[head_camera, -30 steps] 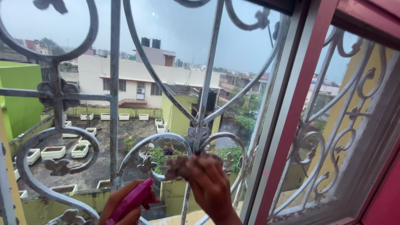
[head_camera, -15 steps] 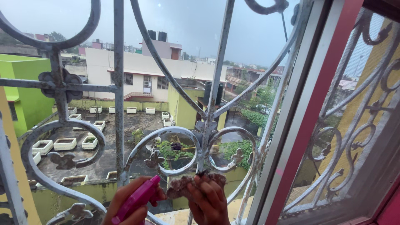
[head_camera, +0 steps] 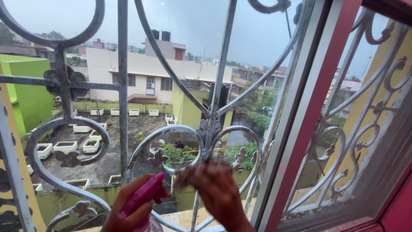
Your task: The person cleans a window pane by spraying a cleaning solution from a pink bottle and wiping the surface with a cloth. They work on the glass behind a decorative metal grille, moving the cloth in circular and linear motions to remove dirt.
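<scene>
Right hand (head_camera: 216, 189) gripped the cloth (head_camera: 189, 174), swept up against the grille scroll (head_camera: 206, 133), blurred | left hand (head_camera: 128, 206) stayed clenched round the pink spray bottle (head_camera: 143, 197) | wiping carried on

A red window frame (head_camera: 310, 116) looks onto rooftops (head_camera: 107, 141) under grey, overcast sky (head_camera: 193, 21).

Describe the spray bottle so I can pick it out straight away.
Start at the grey iron window grille with its curled scrollwork. At its bottom edge, the left hand holds the spray bottle. Its bright pink head is the only pink thing left of the window frame.
</scene>
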